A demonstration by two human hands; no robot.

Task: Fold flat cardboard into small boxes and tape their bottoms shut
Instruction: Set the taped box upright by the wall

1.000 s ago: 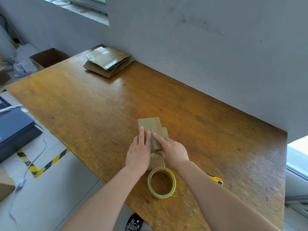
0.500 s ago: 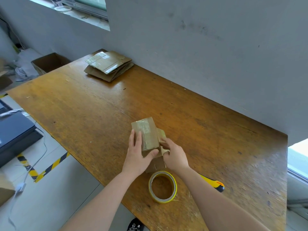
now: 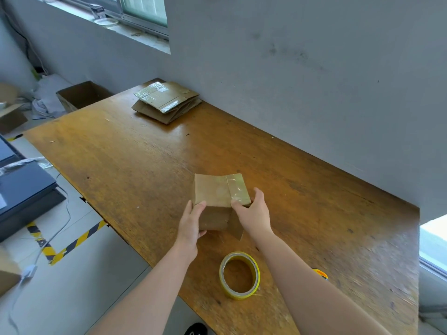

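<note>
Left hand (image 3: 190, 222), right hand (image 3: 254, 213) gripping cardboard box (image 3: 216, 192), tape roll (image 3: 239, 274) near table (image 3: 145, 165) edge

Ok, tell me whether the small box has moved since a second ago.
Yes. The small box has moved up the table, away from the tape roll, which lies unmoved near the front edge; bare wood now separates them.

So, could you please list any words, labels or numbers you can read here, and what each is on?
No text can be read.
Box: plain cardboard and clear tape, no print.
Tape roll: no print shows.
Flat stack: taped, no print.
Small item at top left: marks too blurred to read.
Floor stripes: yellow and black, no words.
</note>
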